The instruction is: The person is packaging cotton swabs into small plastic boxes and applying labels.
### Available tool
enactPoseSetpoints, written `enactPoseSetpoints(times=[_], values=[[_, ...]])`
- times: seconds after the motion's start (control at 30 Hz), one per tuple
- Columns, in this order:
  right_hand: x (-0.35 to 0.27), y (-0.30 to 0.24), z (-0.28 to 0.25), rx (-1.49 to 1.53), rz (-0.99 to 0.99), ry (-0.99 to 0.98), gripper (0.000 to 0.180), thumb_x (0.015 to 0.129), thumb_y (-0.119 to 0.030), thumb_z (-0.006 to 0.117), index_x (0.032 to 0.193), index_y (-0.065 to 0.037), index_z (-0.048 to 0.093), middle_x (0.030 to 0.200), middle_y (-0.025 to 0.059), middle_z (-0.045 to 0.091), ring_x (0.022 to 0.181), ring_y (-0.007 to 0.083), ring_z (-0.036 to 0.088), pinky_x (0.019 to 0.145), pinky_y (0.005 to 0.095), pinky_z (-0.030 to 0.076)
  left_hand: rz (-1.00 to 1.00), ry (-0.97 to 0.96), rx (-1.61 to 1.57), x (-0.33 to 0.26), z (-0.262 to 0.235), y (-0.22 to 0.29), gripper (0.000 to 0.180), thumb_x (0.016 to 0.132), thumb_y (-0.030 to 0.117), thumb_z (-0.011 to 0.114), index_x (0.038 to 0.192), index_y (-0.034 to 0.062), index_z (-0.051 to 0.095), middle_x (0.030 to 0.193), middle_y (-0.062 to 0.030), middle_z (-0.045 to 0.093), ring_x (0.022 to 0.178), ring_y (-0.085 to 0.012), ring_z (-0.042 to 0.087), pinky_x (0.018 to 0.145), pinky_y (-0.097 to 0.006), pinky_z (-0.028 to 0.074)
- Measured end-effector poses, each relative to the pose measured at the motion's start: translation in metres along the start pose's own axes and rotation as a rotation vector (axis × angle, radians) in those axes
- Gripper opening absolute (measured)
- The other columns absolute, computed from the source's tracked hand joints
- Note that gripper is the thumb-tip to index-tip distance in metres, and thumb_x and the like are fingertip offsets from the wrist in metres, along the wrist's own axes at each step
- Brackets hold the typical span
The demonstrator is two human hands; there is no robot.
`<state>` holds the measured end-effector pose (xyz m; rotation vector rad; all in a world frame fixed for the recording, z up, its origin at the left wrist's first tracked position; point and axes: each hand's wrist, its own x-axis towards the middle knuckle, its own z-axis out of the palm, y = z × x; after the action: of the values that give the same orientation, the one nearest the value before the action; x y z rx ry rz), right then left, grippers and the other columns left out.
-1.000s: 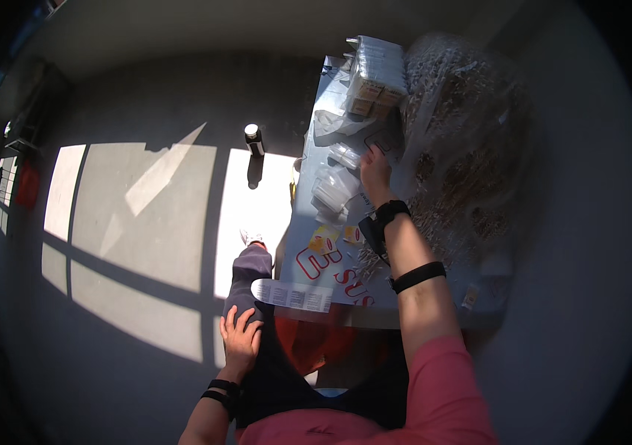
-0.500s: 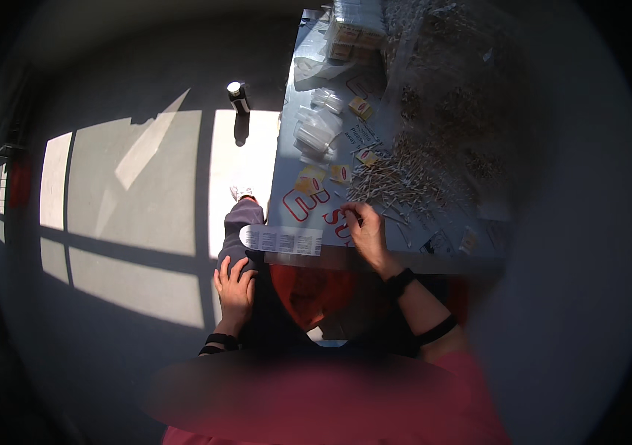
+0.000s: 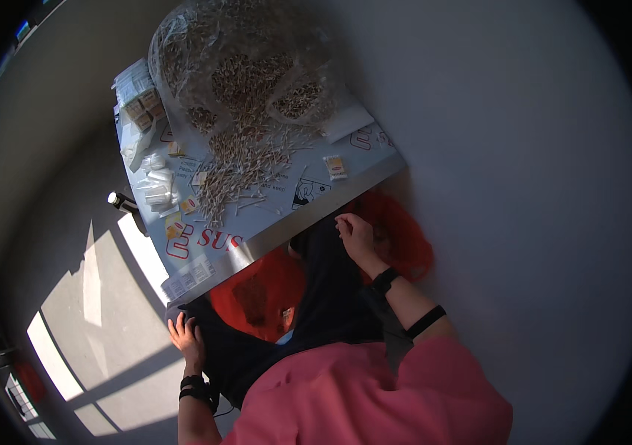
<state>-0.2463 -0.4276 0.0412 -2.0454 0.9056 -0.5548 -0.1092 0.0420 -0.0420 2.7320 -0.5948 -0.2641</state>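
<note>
My right hand [image 3: 354,234] rests on my dark trousers [image 3: 323,311], just below the metal front edge of the table [image 3: 271,236]. Its fingers are loosely bent and I see nothing in it. My left hand [image 3: 186,337] lies flat and spread on my left knee, apart from the table. A black band sits on each wrist. On the tabletop a loose pile of small thin sticks [image 3: 245,167] spreads out from a big clear plastic bag [image 3: 242,67] full of the same sticks.
Small white packets [image 3: 154,185] and yellow-orange sachets [image 3: 175,226] lie along the table's left side, boxes [image 3: 142,104] at its far corner. An orange-red bag [image 3: 264,293] sits under the table. A dark bottle [image 3: 119,200] stands on the sunlit floor.
My right hand has drawn back from the far packets, across the table's front, down onto my lap. The view has swung round. My left hand has stayed on my knee.
</note>
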Motion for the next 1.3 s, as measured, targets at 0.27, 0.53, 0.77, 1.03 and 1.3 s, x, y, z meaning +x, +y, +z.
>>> enactPoseSetpoints(times=[0.27, 0.53, 0.77, 1.03, 1.3], values=[[0.12, 0.067, 0.013, -0.259, 0.075, 0.292, 0.028, 0.083, -0.024, 0.063, 0.096, -0.001, 0.056, 0.092, 0.0188, 0.06, 0.089, 0.0364, 0.057, 0.075, 0.0436, 0.048, -0.002, -0.301, -0.219, -0.03, -0.032, 0.019, 0.029, 0.084, 0.015, 0.059, 0.112, 0.0065, 0.06, 0.13, -0.014, 0.051, 0.129, -0.0391, 0.033, 0.109, -0.046, 0.025], [0.137, 0.056, 0.043, -0.495, 0.276, 0.224, 0.047, 0.07, -0.024, 0.075, 0.104, -0.004, 0.051, 0.102, 0.014, 0.056, 0.099, 0.0349, 0.054, 0.081, 0.0468, 0.047, -0.317, -0.422, -0.515, -0.075, -0.08, 0.076, 0.029, 0.092, 0.014, 0.053, 0.119, 0.0027, 0.057, 0.112, -0.0114, 0.063, 0.104, -0.0213, 0.059, 0.09, -0.031, 0.046], [0.09, -0.005, 0.019, 0.941, 0.318, -0.443, 0.036, 0.086, -0.02, 0.065, 0.115, -0.002, 0.052, 0.101, 0.0073, 0.062, 0.086, 0.0194, 0.063, 0.076, 0.0338, 0.053, -0.085, -0.46, -0.756, -0.022, -0.099, 0.165, 0.03, 0.097, 0.014, 0.048, 0.122, 0.0003, 0.053, 0.114, -0.0093, 0.062, 0.108, -0.0162, 0.056, 0.093, -0.029, 0.043], [-0.027, -0.16, -0.047, 1.329, -0.022, -1.127, 0.04, 0.092, -0.016, 0.058, 0.126, -0.001, 0.045, 0.102, 0.0088, 0.063, 0.092, 0.0188, 0.064, 0.082, 0.0335, 0.052, 0.485, -0.439, -1.454, 0.017, -0.195, 0.306, 0.058, 0.098, 0.03, 0.041, 0.144, -0.0004, 0.021, 0.142, -0.0186, 0.037, 0.132, -0.0259, 0.035, 0.109, -0.039, 0.028], [-0.053, -0.206, -0.051, 0.948, -0.404, -1.202, 0.042, 0.086, -0.005, 0.063, 0.125, 0.0, 0.047, 0.103, 0.0081, 0.063, 0.093, 0.0144, 0.061, 0.081, 0.0301, 0.049, 0.612, -0.438, -1.479, -0.019, -0.244, 0.286, 0.07, 0.093, 0.038, 0.05, 0.141, -0.0077, 0.025, 0.143, -0.0217, 0.036, 0.139, -0.0327, 0.023, 0.11, -0.041, 0.021]])
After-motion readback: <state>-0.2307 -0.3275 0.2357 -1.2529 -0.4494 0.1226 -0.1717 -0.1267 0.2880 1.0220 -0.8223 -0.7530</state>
